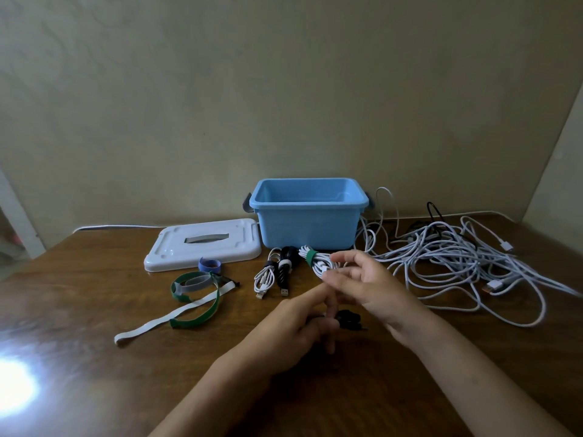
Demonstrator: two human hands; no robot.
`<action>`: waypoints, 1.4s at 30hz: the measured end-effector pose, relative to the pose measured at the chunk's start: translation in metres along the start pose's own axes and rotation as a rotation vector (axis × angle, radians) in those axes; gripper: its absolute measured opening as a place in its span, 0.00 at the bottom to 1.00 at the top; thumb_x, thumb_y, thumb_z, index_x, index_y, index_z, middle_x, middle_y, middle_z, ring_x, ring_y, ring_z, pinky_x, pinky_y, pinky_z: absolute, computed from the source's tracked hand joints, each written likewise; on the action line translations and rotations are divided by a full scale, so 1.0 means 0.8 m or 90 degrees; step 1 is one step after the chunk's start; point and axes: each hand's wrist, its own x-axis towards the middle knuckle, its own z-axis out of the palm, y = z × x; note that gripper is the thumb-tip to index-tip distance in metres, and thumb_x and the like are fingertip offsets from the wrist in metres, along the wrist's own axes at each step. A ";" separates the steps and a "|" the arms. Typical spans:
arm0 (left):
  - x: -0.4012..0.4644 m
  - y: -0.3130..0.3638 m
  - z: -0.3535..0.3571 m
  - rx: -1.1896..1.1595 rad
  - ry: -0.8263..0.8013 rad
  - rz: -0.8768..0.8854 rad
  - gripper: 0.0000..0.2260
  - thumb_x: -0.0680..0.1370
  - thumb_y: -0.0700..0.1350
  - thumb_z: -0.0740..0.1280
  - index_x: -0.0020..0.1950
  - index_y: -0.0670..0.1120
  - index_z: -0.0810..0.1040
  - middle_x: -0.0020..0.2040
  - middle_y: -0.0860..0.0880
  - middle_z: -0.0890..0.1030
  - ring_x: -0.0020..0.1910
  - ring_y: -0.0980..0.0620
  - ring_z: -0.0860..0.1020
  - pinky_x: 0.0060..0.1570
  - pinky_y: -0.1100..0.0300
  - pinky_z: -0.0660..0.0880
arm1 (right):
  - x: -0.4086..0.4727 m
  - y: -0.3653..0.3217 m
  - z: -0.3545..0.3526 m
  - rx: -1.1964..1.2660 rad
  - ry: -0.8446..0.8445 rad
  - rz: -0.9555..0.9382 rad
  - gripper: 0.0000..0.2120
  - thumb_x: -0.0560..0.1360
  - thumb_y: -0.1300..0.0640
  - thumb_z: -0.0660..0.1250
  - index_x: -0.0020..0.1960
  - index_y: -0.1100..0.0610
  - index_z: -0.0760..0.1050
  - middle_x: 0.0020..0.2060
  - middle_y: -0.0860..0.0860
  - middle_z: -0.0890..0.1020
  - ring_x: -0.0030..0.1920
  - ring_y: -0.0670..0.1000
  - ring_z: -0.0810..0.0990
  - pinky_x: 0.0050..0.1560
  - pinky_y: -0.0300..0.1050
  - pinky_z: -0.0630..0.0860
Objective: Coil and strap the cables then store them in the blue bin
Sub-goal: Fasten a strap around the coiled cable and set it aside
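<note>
Head view, bin: the blue bin (307,216) stands open at the back of the wooden table (79,298), close to the wall, its white lid (202,244) flat just to its left
Head view, strapped cables: three coils lie just in front of the bin – a small white coil (265,275), a black coil (285,266), and a white coil with a green strap (315,258)
Head view, loose cables: a tangle of white cables (457,260) covers the right rear of the table, reaching the right edge
Head view, straps: loose straps (195,294) in green, white and blue lie left of centre, in front of the lid
Head view, left hand (296,326): fingers curled around a small black cable (347,318) low over the table
Head view, right hand (366,282): fingers relaxed and spread, holding nothing clearly, just above the left hand
Head view, free room: bare tabletop at the near left, with a glare patch, and along the near edge
</note>
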 end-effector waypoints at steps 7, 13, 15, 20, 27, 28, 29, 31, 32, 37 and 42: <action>0.002 0.002 -0.003 -0.006 0.009 -0.015 0.05 0.84 0.43 0.61 0.53 0.54 0.71 0.47 0.51 0.85 0.33 0.59 0.77 0.32 0.66 0.71 | 0.004 0.007 -0.008 0.071 -0.019 0.073 0.36 0.61 0.53 0.78 0.68 0.48 0.72 0.55 0.54 0.85 0.55 0.55 0.85 0.63 0.55 0.79; 0.002 0.002 -0.005 0.075 0.003 -0.012 0.07 0.85 0.43 0.60 0.54 0.56 0.70 0.46 0.52 0.84 0.33 0.63 0.77 0.32 0.70 0.70 | 0.002 0.002 -0.009 0.029 -0.049 0.102 0.22 0.72 0.56 0.76 0.64 0.48 0.77 0.50 0.53 0.88 0.56 0.54 0.85 0.66 0.56 0.76; 0.003 0.002 -0.004 0.113 -0.003 -0.017 0.07 0.85 0.44 0.59 0.54 0.57 0.69 0.47 0.53 0.84 0.33 0.64 0.77 0.31 0.71 0.69 | 0.002 0.002 -0.010 -0.008 -0.064 0.113 0.15 0.76 0.56 0.74 0.62 0.48 0.79 0.51 0.52 0.88 0.57 0.52 0.85 0.67 0.55 0.75; 0.005 0.005 0.001 0.163 -0.007 -0.008 0.08 0.85 0.44 0.58 0.53 0.59 0.67 0.45 0.53 0.84 0.35 0.63 0.77 0.34 0.69 0.70 | 0.001 0.004 -0.005 -0.067 0.012 0.035 0.05 0.75 0.61 0.74 0.50 0.54 0.85 0.45 0.51 0.88 0.52 0.53 0.85 0.59 0.49 0.81; 0.007 0.013 0.009 0.175 -0.002 0.022 0.15 0.84 0.36 0.57 0.55 0.59 0.66 0.40 0.50 0.84 0.36 0.70 0.77 0.36 0.75 0.69 | 0.001 0.005 0.000 -0.104 0.124 -0.049 0.04 0.74 0.61 0.76 0.43 0.53 0.84 0.39 0.51 0.86 0.47 0.54 0.85 0.55 0.52 0.82; 0.008 0.015 0.010 0.171 -0.003 0.023 0.16 0.84 0.36 0.57 0.55 0.59 0.66 0.39 0.50 0.83 0.36 0.71 0.77 0.36 0.75 0.69 | 0.000 0.004 0.001 -0.106 0.143 -0.059 0.04 0.74 0.60 0.76 0.43 0.53 0.84 0.39 0.51 0.86 0.47 0.53 0.85 0.54 0.51 0.82; 0.008 0.016 0.011 0.165 -0.003 0.024 0.16 0.84 0.36 0.57 0.55 0.59 0.66 0.39 0.50 0.83 0.36 0.71 0.77 0.36 0.75 0.69 | 0.000 0.005 0.002 -0.109 0.157 -0.069 0.03 0.74 0.59 0.76 0.43 0.52 0.83 0.39 0.50 0.86 0.46 0.53 0.85 0.52 0.51 0.82; 0.008 0.015 0.009 0.137 0.001 0.018 0.13 0.84 0.38 0.57 0.53 0.58 0.67 0.39 0.50 0.83 0.37 0.65 0.78 0.37 0.71 0.71 | -0.002 0.005 0.003 -0.115 0.155 -0.082 0.03 0.75 0.58 0.76 0.44 0.52 0.83 0.39 0.50 0.86 0.44 0.52 0.85 0.49 0.49 0.83; 0.006 0.013 0.008 0.109 0.004 0.011 0.11 0.84 0.40 0.58 0.52 0.58 0.68 0.40 0.50 0.84 0.38 0.62 0.80 0.40 0.65 0.74 | -0.003 0.005 0.004 -0.120 0.142 -0.092 0.02 0.75 0.57 0.75 0.44 0.52 0.83 0.38 0.50 0.85 0.43 0.50 0.85 0.48 0.46 0.83; -0.003 0.009 -0.001 -0.096 0.093 -0.015 0.03 0.83 0.47 0.63 0.51 0.54 0.71 0.44 0.49 0.85 0.41 0.54 0.84 0.41 0.62 0.77 | -0.004 0.004 0.010 -0.061 0.122 -0.129 0.03 0.75 0.54 0.76 0.45 0.51 0.83 0.39 0.49 0.86 0.43 0.50 0.85 0.48 0.49 0.82; 0.001 0.007 -0.004 -0.097 0.102 -0.022 0.12 0.80 0.45 0.69 0.57 0.56 0.69 0.51 0.50 0.86 0.48 0.55 0.85 0.48 0.56 0.83 | -0.005 0.003 0.007 -0.038 0.137 -0.125 0.02 0.76 0.55 0.74 0.46 0.53 0.82 0.38 0.49 0.85 0.41 0.45 0.85 0.46 0.42 0.80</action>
